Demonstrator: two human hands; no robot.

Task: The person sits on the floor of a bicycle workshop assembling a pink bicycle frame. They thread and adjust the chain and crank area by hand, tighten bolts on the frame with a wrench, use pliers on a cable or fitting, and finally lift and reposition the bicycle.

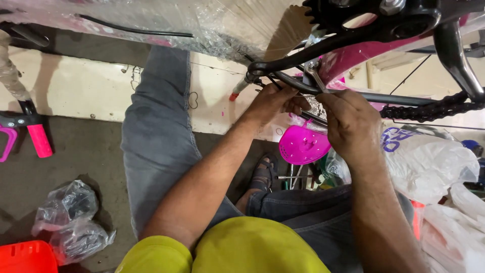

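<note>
- Nearest to us: our yellow shirt (252, 247) fills the bottom edge, with our grey jeans (156, 136) running up the left and centre.
- Lower left, on the floor: a crumpled clear plastic bag (70, 217) lies just beside an orange-red plastic part (25, 255).
- Lower right: a heap of white plastic bags (434, 167) lies beside our right forearm.
- Between our knees: our sandalled foot (263, 174) rests on the floor, near a pink perforated plastic piece (302, 145).
- Our left hand (273, 101) is curled narrowly around thin black rods where they meet the bicycle frame (343, 63); what the fingertips pinch we cannot tell.
- Our right hand (351, 124) is closed in a fist just right of the left hand. A silver wrench (317, 76) rises from the top of this fist, so we hold the wrench; its head sits at a fastener on the pink frame.
- Above the hands: the black chainring (323, 15) and crank arm (454, 50) occupy the top right; the chain (434, 107) runs off to the right.
- Top left: a frame tube in clear wrap (166, 20) crosses the view.
- Far left: a pink handlebar grip (39, 140) hangs beside a brake lever.
</note>
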